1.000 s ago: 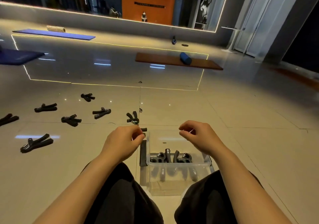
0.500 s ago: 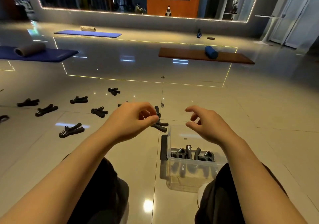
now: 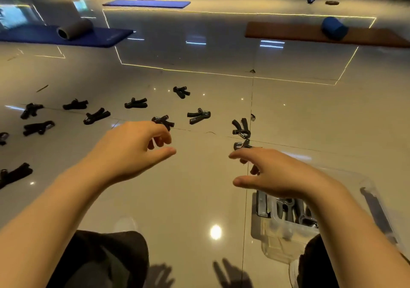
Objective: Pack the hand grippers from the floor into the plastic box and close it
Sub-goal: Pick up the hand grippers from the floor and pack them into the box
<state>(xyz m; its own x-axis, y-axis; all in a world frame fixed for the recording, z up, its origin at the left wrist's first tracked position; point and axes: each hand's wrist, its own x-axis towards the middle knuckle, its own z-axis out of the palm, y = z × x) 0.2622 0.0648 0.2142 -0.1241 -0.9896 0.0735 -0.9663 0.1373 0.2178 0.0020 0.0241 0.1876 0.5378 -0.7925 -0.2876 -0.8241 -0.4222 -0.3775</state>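
Reaching out with fingers loosely apart, both the left hand (image 3: 133, 148) and right hand (image 3: 273, 172) are hovering empty; hand grippers (image 3: 240, 128) are lying scattered beyond, apparently within reach, and fumbling could be knocking the plastic box (image 3: 277, 239).

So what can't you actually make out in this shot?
- Plastic box, head view: the right hand and forearm cover much of it, so the grippers inside can't be counted.
- Hand gripper beyond the right fingertips: partly hidden, contact unclear.
- Hand grippers at the left edge: cut off.
- Left hand: empty.
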